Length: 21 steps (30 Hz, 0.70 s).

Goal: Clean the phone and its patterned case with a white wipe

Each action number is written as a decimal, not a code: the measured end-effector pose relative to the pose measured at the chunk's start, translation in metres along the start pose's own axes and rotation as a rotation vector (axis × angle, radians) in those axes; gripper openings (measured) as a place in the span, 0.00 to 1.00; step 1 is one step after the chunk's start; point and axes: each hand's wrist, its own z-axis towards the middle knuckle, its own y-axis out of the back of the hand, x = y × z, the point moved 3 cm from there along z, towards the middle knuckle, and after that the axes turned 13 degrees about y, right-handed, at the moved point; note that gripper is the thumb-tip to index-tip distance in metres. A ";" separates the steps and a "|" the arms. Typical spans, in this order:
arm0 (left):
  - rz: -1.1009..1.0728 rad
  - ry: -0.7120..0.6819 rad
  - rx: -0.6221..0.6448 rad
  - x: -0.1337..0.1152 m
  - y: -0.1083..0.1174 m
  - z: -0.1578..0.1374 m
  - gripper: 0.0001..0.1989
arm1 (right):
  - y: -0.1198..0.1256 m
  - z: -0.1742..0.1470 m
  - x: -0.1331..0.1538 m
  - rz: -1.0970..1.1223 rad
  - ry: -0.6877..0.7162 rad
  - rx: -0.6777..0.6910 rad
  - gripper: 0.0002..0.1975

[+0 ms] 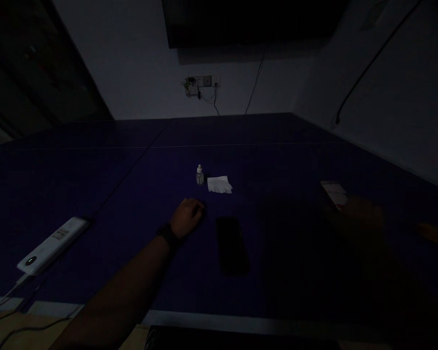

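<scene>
My left hand (186, 216), with a dark watch (168, 234) at the wrist, rests on the dark blue tabletop. Its fingers are loosely bent and a little apart, and nothing shows in them. Just beyond it stand a small clear dropper bottle (199, 176) with a white top and a crumpled white tissue (219, 184). A black phone (232, 245) lies to its right. Far right, in deep shadow, my right hand (363, 214) is closed at the near end of a flat white packet (335, 192) with some red on it; the grip itself is mostly hidden.
A long white power strip or power bank (53, 245) with a small lit display lies at left, its cable running off the table's front edge (190, 318). Wall sockets (204, 81) and a dark screen (255, 22) are at the back. Dim orange things (436, 234) lie far right.
</scene>
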 end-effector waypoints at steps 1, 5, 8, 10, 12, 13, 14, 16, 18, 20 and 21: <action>0.006 -0.013 0.007 -0.003 0.000 -0.003 0.10 | 0.000 -0.013 0.023 0.049 0.090 0.001 0.31; 0.016 -0.072 0.057 -0.020 -0.002 -0.017 0.14 | -0.006 -0.083 0.125 0.441 0.530 0.128 0.33; 0.001 -0.091 0.090 -0.031 -0.006 -0.023 0.16 | -0.009 -0.118 0.169 0.555 0.719 0.199 0.51; -0.024 -0.091 0.114 -0.035 -0.008 -0.027 0.16 | -0.011 -0.125 0.181 0.586 0.797 0.256 0.63; -0.062 -0.080 0.135 -0.037 -0.010 -0.029 0.16 | -0.014 -0.122 0.184 0.594 0.834 0.287 0.69; -0.086 -0.070 0.143 -0.038 -0.011 -0.030 0.16 | -0.015 -0.121 0.183 0.598 0.839 0.289 0.70; -0.115 -0.057 0.150 -0.038 -0.012 -0.031 0.16 | -0.017 -0.119 0.183 0.606 0.838 0.283 0.70; -0.186 -0.025 0.162 -0.038 -0.013 -0.031 0.15 | -0.019 -0.120 0.183 0.636 0.823 0.258 0.69; -0.274 0.013 0.178 -0.038 -0.014 -0.029 0.14 | -0.021 -0.123 0.184 0.667 0.806 0.222 0.67; -0.378 0.059 0.191 -0.037 -0.014 -0.027 0.13 | -0.021 -0.128 0.185 0.689 0.793 0.171 0.64; -0.437 0.085 0.194 -0.036 -0.014 -0.026 0.12 | -0.020 -0.130 0.186 0.698 0.794 0.143 0.63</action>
